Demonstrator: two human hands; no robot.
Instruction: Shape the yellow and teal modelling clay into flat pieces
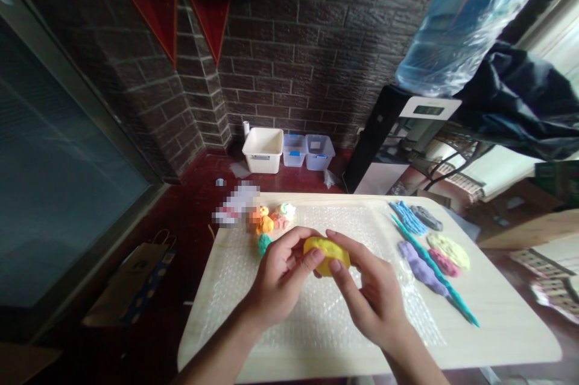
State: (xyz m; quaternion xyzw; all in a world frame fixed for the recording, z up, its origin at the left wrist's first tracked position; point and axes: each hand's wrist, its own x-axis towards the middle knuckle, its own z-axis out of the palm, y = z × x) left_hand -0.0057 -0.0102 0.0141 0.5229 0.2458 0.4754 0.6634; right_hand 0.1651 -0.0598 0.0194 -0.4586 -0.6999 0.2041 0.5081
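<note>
A flattened lump of yellow modelling clay point(332, 255) is held up over the table between both hands. My left hand point(284, 267) grips its left side, thumb pressed on the near face and fingers behind. My right hand point(373, 288) pinches the right side with the thumb below and the index finger along the top edge. Beneath the hands lies a sheet of bubble wrap point(307, 318). Just beyond my left hand sit a green clay lump point(264, 244), orange clay pieces point(265, 225) and a pale green-white one point(287, 210).
Right on the table point(506, 337) lie a long teal clay roll point(461, 308), purple clay point(423, 270), blue strands point(408, 218), grey clay point(427, 218), pale yellow clay point(450, 250) and pink clay point(443, 263). Behind stand storage bins point(263, 159) and a water dispenser point(380, 137).
</note>
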